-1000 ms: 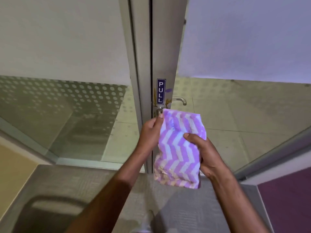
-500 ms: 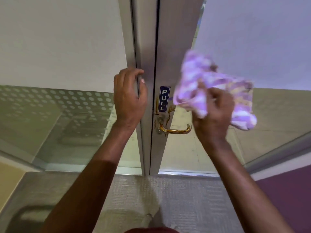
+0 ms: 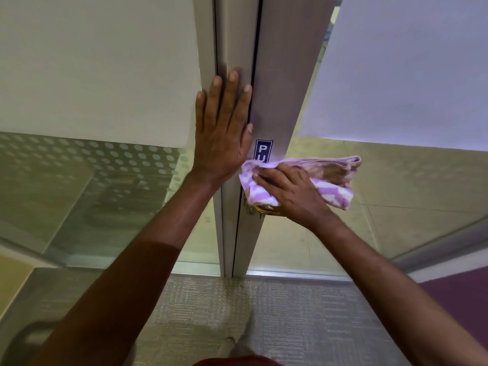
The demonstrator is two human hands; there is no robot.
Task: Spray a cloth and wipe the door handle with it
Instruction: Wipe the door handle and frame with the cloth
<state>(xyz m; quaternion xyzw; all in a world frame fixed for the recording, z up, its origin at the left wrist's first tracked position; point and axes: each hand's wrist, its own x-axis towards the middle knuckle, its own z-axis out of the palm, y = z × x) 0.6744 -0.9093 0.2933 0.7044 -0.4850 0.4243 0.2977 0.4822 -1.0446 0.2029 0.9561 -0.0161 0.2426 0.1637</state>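
Pressing cloth (image 3: 334, 180) under right grip (image 3: 295, 191) | covering handle (image 3: 266, 210)

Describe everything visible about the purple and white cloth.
The cloth is a soft, towel-like fabric in a purple and white zigzag pattern, with a tan or yellowish patch near its upper right. It is bunched and folded rather than spread flat. The right hand presses it against the door's metal stile, over the gold door handle, which shows only just below it. Its top edge covers the lower part of the blue PULL sign.
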